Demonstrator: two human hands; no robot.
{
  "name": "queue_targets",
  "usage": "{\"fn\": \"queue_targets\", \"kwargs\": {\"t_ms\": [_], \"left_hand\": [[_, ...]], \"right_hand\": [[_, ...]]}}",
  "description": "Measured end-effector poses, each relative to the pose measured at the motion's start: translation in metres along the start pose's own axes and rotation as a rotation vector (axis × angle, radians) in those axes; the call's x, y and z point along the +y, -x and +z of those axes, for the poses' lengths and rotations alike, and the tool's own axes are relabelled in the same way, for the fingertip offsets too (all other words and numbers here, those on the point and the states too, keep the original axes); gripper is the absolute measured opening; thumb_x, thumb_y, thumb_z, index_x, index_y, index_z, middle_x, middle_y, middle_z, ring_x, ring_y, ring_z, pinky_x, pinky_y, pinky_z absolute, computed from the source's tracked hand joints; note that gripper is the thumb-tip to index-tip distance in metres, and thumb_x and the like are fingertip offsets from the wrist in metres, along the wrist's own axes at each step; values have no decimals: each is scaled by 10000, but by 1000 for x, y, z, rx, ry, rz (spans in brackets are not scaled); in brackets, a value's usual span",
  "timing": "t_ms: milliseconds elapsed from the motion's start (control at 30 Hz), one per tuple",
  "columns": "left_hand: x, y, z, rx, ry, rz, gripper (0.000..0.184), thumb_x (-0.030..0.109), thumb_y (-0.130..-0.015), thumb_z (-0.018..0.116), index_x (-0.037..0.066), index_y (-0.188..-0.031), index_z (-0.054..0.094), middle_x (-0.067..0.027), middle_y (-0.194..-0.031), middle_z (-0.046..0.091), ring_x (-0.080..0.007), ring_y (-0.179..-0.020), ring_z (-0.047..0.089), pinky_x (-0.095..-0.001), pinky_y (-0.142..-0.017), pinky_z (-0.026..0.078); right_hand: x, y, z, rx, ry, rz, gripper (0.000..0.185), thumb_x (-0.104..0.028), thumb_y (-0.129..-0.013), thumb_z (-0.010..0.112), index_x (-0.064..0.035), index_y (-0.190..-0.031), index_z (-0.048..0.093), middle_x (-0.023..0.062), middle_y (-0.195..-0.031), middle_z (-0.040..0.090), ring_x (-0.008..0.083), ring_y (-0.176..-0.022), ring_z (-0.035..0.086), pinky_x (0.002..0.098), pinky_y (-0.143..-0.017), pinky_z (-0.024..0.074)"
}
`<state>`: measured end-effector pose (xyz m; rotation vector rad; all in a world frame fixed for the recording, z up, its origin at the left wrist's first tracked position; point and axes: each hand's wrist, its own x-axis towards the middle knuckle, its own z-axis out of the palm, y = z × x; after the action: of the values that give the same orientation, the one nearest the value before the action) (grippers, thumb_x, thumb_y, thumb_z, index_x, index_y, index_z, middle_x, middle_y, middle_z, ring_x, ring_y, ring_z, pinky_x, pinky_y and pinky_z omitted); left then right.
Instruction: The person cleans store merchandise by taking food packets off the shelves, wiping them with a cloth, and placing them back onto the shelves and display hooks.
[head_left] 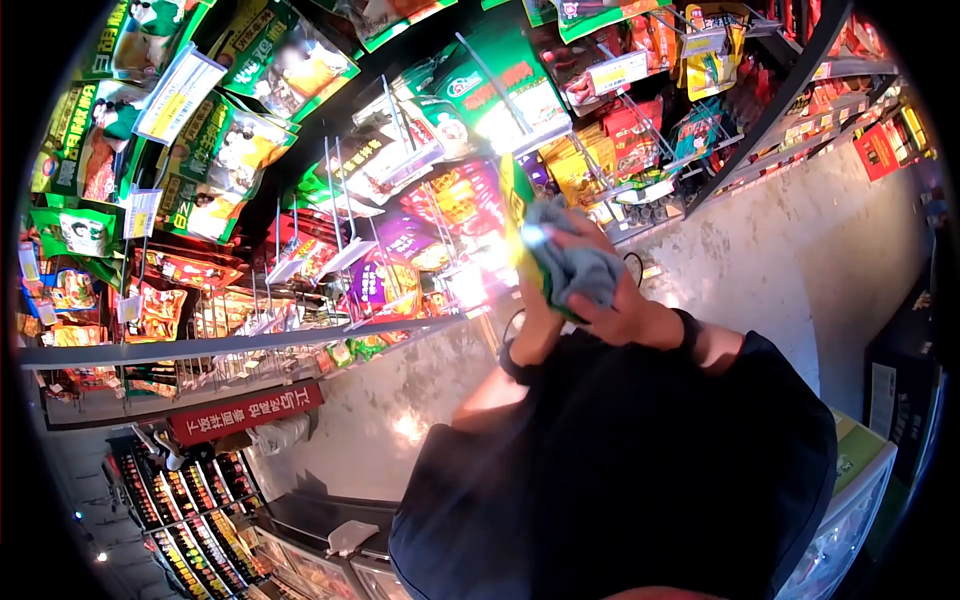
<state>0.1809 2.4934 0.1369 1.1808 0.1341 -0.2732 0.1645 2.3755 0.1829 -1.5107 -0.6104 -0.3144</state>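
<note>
Both of my hands are raised together in front of the hanging snack packets. My left hand point(537, 312) grips a narrow-looking green and yellow packet point(523, 225), seen nearly edge-on; its print is not readable. My right hand point(622, 308) is closed around a bunched grey-blue cloth point(580, 268) and presses it against the packet's side. The cloth hides part of the packet and some of my fingers. Just beyond the packet, purple and red bags point(465, 205) hang on the rack, washed out by glare.
Metal hooks with price tags point(180, 95) stick out from the rack, loaded with green bags point(285, 60). A grey shelf edge point(250, 345) runs below. Bottle shelves point(190, 510) stand at lower left, a glass-sided case point(845, 500) at lower right. Pale floor point(770, 240) shows on the right.
</note>
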Motion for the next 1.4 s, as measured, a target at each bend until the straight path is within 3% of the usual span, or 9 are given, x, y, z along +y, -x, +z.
{"fn": "queue_targets", "kwargs": {"t_ms": [67, 200, 367, 633, 767, 1000, 1133, 1267, 1400], "left_hand": [[-5, 8, 12, -28, 134, 17, 307, 249, -966, 386, 19, -1024, 582, -80, -857, 622, -150, -804, 620, -261, -680, 485], [-10, 18, 18, -77, 276, 37, 300, 259, -962, 398, 24, -1051, 561, -79, -884, 612, -154, -824, 613, -267, -696, 482], [1, 14, 10, -104, 337, 92, 299, 271, -958, 413, 29, -1085, 536, -78, -917, 600, -160, -848, 605, -273, -718, 477], [32, 9, 2, -134, 317, 140, 320, 290, -950, 437, 38, -1139, 494, -77, -970, 581, -168, -887, 591, -284, -751, 471], [8, 19, 11, -160, 320, 98, 339, 299, -946, 449, 42, -1166, 474, -77, -997, 571, -173, -906, 584, -289, -768, 467], [16, 19, 4, -198, 371, 86, 383, 316, -939, 469, 50, -1213, 438, -76, -1043, 555, -180, -940, 571, -298, -798, 462], [39, 9, -11, -159, 366, 95, 413, 325, -935, 481, 55, -1240, 417, -75, -1070, 545, -185, -959, 564, -304, -815, 458], [44, 5, -12, -152, 308, 120, 445, 335, -932, 493, 59, -1267, 396, -75, -1097, 536, -189, -979, 557, -309, -831, 455], [32, 11, -3, -196, 303, 149, 480, 344, -928, 505, 63, -1294, 376, -74, -1123, 526, -194, -998, 550, -314, -848, 452]], "right_hand": [[-2, -10, -5, -47, 60, -167, 543, -198, -804, 641, -50, -1301, 479, 183, -1399, 378, 351, -1307, 342, 427, -1082, 238], [2, -9, -2, 11, -5, -115, 527, -196, -824, 610, -37, -1307, 470, 189, -1404, 363, 354, -1322, 321, 432, -1081, 233], [5, 13, 5, -21, 39, -59, 606, -368, -828, 607, -2, -1288, 460, 195, -1430, 290, 375, -1354, 227, 474, -1081, 202], [-22, -17, -14, -147, 159, -282, 506, -319, -815, 617, -20, -1218, 554, 185, -1393, 362, 412, -1274, 348, 504, -1046, 254], [-5, -25, -16, -93, -56, -193, 563, -258, -835, 586, 17, -1310, 460, 192, -1424, 331, 342, -1309, 336, 418, -1055, 264], [-7, 5, -3, -84, -110, -31, 634, -309, -859, 573, 48, -1347, 381, 191, -1464, 254, 324, -1381, 200, 431, -1097, 171], [-13, 24, 7, -79, -36, -74, 599, -367, -854, 576, -36, -1336, 446, 190, -1451, 262, 380, -1383, 160, 486, -1093, 159], [-22, 9, -6, -192, 65, -156, 560, -332, -815, 638, -67, -1290, 507, 160, -1431, 313, 417, -1334, 243, 515, -1066, 206], [-26, -9, -5, -257, 207, -338, 557, -458, -837, 552, -72, -1238, 532, 208, -1405, 326, 438, -1290, 296, 527, -1064, 214]]}}
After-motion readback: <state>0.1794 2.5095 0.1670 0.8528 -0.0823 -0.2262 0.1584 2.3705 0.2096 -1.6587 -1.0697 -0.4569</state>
